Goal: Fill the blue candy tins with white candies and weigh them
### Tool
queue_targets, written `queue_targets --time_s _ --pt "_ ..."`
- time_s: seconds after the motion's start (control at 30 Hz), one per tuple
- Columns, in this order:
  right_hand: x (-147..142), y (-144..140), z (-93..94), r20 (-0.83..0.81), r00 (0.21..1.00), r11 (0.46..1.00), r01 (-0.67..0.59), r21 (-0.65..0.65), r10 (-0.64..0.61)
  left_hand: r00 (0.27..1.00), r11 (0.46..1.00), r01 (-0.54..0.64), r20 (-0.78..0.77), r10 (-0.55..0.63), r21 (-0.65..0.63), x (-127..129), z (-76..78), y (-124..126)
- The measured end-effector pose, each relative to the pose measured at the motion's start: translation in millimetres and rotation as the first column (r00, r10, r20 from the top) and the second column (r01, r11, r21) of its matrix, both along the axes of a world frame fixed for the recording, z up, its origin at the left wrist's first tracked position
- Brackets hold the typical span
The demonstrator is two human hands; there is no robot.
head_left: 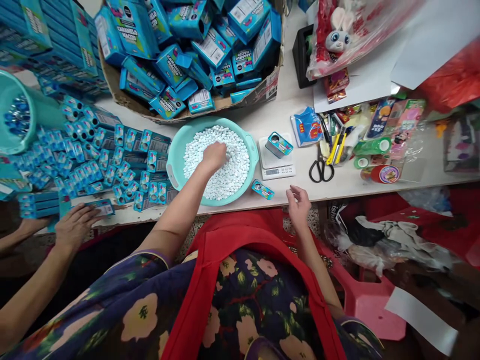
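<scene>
My left hand (215, 156) is closed, its fingers dug into white candies (236, 167) heaped in a turquoise basin (173, 150); their tips are hidden. To the right of the basin, a white digital scale (277, 171) carries an open blue candy tin (279, 144). A small blue lid (263, 189) lies in front of the scale, close to the table's edge. My right hand (299, 204) hovers by that edge, right of the lid, fingers loosely bent and apart, holding nothing.
A cardboard box (275, 82) of blue packs stands behind the basin. Several small blue tins (131, 140) crowd the left, near a co-worker's hand (77, 223). Scissors (321, 170), yellow cutters (337, 146) and wrapped sweets lie right. A pink stool (369, 305) stands below.
</scene>
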State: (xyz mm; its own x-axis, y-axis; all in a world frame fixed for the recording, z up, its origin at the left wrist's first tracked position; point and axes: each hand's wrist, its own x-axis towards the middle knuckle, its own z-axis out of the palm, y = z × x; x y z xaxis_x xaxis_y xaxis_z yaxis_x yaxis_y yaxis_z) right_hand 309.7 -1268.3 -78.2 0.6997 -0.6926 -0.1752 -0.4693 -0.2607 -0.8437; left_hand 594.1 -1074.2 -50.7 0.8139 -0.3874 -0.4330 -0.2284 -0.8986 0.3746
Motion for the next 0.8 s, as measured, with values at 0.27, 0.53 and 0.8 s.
queue_targets --time_s 0.27,0.53,0.8 --pt "-4.4 -11.5 -0.9 -0.069 0.996 0.996 0.066 0.061 -0.062 0.962 0.944 -0.131 -0.270 0.047 -0.303 -10.2 -4.2 39.1" --pt "-0.9 -11.0 1.4 -0.068 0.996 0.988 0.062 0.139 -0.053 0.848 0.682 -0.358 -0.528 -0.049 -0.638 -3.7 41.5 -19.0" --pt "-9.0 -22.1 1.2 -0.069 0.994 0.987 0.091 0.135 -0.082 0.896 0.862 0.376 -0.103 -0.431 -0.340 15.8 56.8 -131.1"
